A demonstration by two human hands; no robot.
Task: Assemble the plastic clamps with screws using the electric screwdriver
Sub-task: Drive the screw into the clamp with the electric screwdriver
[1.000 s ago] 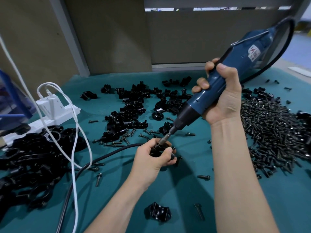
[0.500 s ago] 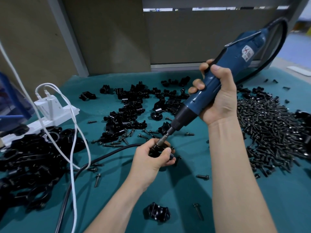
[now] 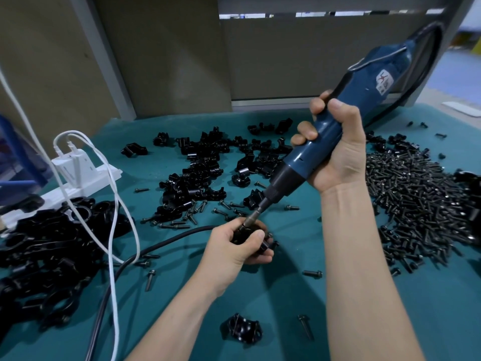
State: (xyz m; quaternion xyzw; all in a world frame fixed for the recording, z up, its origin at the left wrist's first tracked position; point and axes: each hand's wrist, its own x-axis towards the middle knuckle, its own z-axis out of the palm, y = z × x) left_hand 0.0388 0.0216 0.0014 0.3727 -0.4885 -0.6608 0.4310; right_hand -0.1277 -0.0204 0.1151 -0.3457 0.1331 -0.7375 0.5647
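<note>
The left hand [image 3: 234, 246] curled its fingers round a black clamp [image 3: 240, 234], mostly hiding it. The right hand [image 3: 335, 149] gripped the screwdriver [image 3: 328, 134], its tip buried in the clamp.

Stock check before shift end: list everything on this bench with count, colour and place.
electric screwdriver: one, blue, tilted, bit on the held clamp
held clamp: one, black, centre
loose clamp parts: many, black, table middle
screws: large pile, dark, right; strays scattered
lone clamp: one, black, near edge
bigger parts: heap, black, left
power strip: one, white, left rear
white cables: several, left
black cable: one, crossing the table
table: one, teal
left hand: grips the held clamp
right hand: grips the electric screwdriver
</note>
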